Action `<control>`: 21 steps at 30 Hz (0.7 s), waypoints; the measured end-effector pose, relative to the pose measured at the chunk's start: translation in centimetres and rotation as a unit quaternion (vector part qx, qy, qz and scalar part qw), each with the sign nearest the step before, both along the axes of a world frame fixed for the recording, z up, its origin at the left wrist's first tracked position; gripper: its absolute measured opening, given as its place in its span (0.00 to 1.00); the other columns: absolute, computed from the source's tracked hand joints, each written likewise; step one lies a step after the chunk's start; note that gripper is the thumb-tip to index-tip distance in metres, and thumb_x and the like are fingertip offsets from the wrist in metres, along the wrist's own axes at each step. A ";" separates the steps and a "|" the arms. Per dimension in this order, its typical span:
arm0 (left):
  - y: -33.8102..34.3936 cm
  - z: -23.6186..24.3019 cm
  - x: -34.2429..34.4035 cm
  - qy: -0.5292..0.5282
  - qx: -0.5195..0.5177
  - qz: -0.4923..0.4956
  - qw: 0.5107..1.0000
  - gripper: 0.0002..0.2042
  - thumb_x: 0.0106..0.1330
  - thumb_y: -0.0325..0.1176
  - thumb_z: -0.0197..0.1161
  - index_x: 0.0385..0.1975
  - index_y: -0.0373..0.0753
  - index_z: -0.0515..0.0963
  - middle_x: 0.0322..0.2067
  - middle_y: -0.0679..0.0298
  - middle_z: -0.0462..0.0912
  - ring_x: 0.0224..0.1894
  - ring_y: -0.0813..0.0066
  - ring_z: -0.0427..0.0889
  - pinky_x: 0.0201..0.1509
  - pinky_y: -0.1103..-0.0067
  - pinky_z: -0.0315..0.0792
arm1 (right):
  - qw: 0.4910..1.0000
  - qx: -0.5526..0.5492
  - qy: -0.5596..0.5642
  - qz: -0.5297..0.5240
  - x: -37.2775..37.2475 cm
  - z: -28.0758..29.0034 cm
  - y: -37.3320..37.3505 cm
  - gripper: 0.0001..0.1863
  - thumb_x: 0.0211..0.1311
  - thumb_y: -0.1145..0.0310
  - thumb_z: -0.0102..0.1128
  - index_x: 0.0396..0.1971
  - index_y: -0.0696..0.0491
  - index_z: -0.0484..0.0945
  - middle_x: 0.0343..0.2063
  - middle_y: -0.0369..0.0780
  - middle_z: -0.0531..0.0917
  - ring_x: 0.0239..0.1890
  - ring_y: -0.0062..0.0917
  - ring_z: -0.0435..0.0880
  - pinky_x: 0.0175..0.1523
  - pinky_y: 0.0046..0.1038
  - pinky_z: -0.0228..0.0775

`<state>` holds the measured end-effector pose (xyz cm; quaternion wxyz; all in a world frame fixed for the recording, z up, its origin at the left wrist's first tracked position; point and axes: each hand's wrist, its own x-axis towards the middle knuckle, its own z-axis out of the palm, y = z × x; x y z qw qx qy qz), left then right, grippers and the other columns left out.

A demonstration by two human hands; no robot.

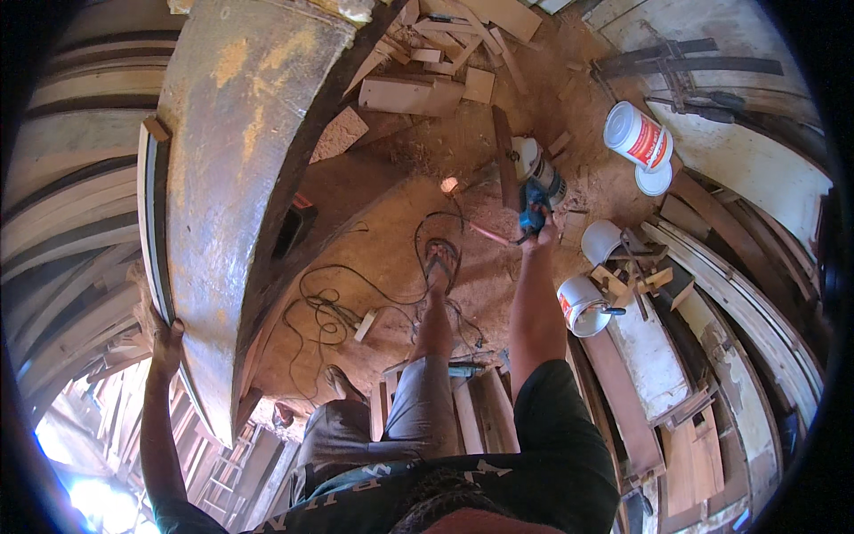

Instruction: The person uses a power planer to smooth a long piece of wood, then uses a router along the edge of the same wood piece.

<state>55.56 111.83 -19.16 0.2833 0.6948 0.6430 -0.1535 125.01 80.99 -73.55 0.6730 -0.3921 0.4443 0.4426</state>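
- The right hand [545, 237] is closing its fingers around the blue tool [533, 212], held out to the right, well apart from the bench; whether it is running, I cannot tell. A loose grip could be letting it twist or drop.
- The left hand [165, 342] is resting at the strip [145, 209], thumb near the bench's surface. Its fingers are partly hiding, so I cannot tell how far they are opening or how firmly they are holding.
- The strip is lying along the left edge of the bench [238, 187]; with one hand supporting it, it could be sliding or tipping if pushed.
- A plank [504, 156] and a bucket [527, 160] are standing close by the tool; a careless swing could be knocking them.
- Cable [331, 313] is looping over the floor near the sandalled foot [439, 262]; a step could be snagging it and jerking the tool.
- Farther out, offcuts [409, 96] are littering the floor, risking a stumble.
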 end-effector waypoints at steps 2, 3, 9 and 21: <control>0.2 0.2 -1.0 0.003 -0.034 0.016 0.999 0.48 0.81 0.55 0.55 0.83 0.36 0.30 0.80 0.50 0.49 0.77 0.59 0.53 0.79 0.69 0.50 | 0.999 -0.038 0.002 0.003 -1.8 -0.7 -1.8 0.12 0.79 0.55 0.56 0.46 0.45 0.84 0.33 0.39 0.86 0.37 0.31 0.86 0.46 0.43 0.82; 0.5 0.2 -1.6 -0.024 -0.051 0.049 0.997 0.48 0.81 0.55 0.55 0.83 0.37 0.29 0.80 0.52 0.49 0.76 0.60 0.54 0.79 0.70 0.50 | 0.998 -0.062 0.005 0.019 -2.3 -1.4 -2.5 0.12 0.79 0.53 0.57 0.46 0.43 0.84 0.34 0.39 0.86 0.39 0.31 0.86 0.47 0.45 0.81; -0.8 0.5 -0.9 -0.033 -0.068 0.124 0.989 0.54 0.76 0.65 0.56 0.83 0.36 0.31 0.78 0.44 0.57 0.76 0.53 0.60 0.79 0.65 0.55 | 0.935 -0.228 0.036 0.271 -0.4 0.1 -3.0 0.18 0.73 0.51 0.63 0.49 0.50 0.81 0.45 0.40 0.85 0.48 0.36 0.85 0.55 0.50 0.77; -1.5 0.6 -3.3 -0.036 -0.069 0.136 0.988 0.53 0.77 0.63 0.56 0.83 0.38 0.29 0.78 0.43 0.55 0.76 0.54 0.59 0.79 0.64 0.56 | 0.249 -0.073 -0.703 0.662 -2.7 0.9 29.6 0.23 0.71 0.64 0.61 0.62 0.58 0.79 0.60 0.50 0.82 0.63 0.43 0.80 0.68 0.44 0.69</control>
